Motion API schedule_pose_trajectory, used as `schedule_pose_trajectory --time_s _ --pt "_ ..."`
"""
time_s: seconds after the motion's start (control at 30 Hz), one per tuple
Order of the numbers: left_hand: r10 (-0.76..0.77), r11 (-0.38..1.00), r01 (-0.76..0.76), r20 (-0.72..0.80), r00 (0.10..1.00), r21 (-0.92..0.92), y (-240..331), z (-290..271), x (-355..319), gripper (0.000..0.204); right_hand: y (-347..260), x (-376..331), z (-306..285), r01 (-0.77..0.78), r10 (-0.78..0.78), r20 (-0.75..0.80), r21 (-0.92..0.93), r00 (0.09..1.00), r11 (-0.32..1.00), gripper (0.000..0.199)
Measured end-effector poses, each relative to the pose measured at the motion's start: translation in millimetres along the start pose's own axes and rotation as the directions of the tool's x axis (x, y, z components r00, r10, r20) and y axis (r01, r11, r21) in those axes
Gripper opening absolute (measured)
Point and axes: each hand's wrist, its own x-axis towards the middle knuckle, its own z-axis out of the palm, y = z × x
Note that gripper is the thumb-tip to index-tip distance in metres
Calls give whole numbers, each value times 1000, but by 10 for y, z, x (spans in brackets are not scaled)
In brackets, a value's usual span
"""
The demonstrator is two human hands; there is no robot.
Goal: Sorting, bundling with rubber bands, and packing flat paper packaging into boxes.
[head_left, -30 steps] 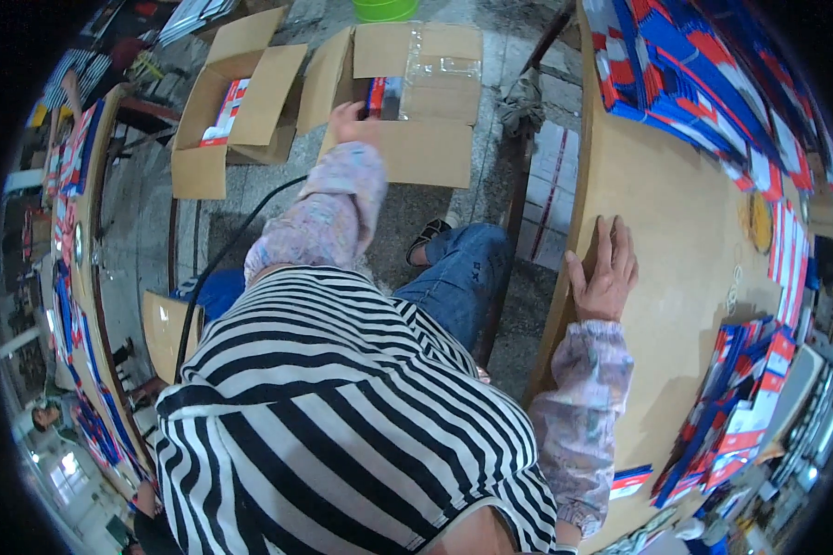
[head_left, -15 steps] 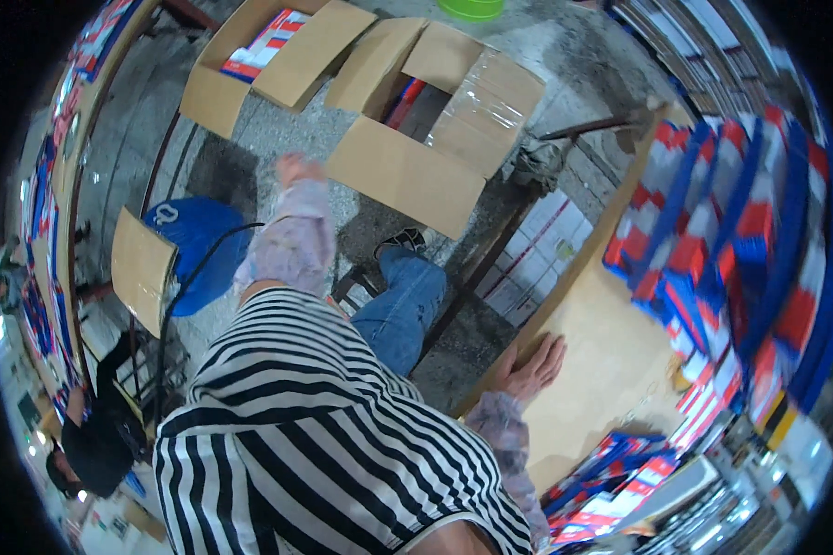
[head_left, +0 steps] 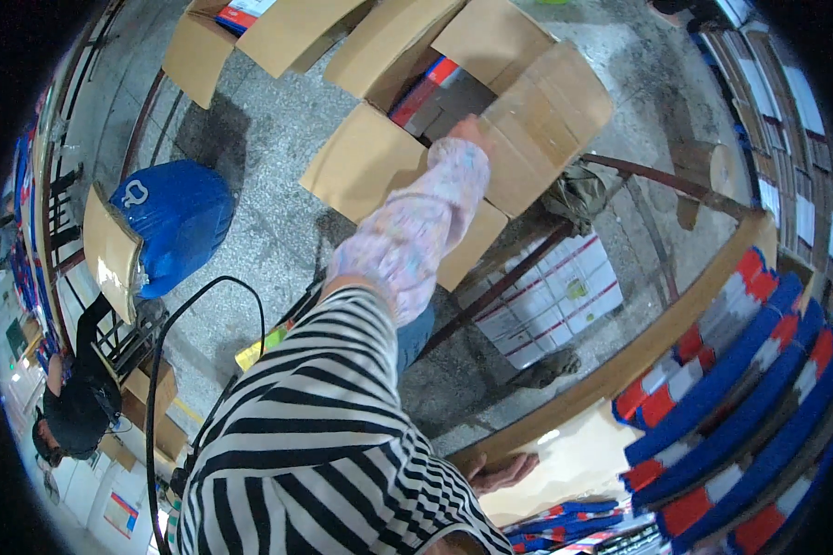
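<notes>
My left hand (head_left: 472, 132), in a lavender fuzzy sleeve, is at the inner edge of a flap on an open cardboard box (head_left: 537, 116). Its fingers are smeared and partly hidden, so their grip does not show. Inside the box, a red and blue package (head_left: 426, 91) stands against one wall. My right hand (head_left: 502, 474) lies with fingers stretched out near the edge of a light wooden table (head_left: 574, 462), holding nothing.
Piled red, white and blue packages (head_left: 713, 370) stand on the table at right. Another open carton (head_left: 287, 37) is at the upper left. A blue bag (head_left: 176, 222), a black cable (head_left: 157, 398) and a white tiled-pattern carton (head_left: 555, 301) lie around. A person (head_left: 79, 407) is far left.
My left hand has moved right and forward from over the floor to the box flap. My right hand stays on the table, and the view has shifted with my body turning.
</notes>
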Motion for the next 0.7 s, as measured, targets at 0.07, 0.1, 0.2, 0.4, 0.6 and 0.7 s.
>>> schedule_pose_trajectory --time_s 0.07,0.1,0.2,0.4,0.6,0.7 --pt "343 937 -349 -177 922 -2 25 -68 -361 53 101 -56 37 39 -39 -10 -18 999 999 68" --pt "411 906 -422 -171 895 -26 109 -50 -533 48 33 -28 53 11 -11 -7 9 1000 1000 69" --pt "631 760 -635 -78 772 -142 552 89 -1101 43 -114 74 66 -63 63 9 1 998 998 70" --pt "771 624 -672 176 612 -398 519 1115 -925 57 -264 491 190 19 -24 -57 -80 998 997 68" --pt "-366 880 288 -154 918 -377 199 719 478 64 80 363 -40 169 -153 89 -214 984 962 72" --pt "-274 927 194 226 935 322 -184 739 1007 59 180 368 185 110 -92 81 -257 992 960 72"
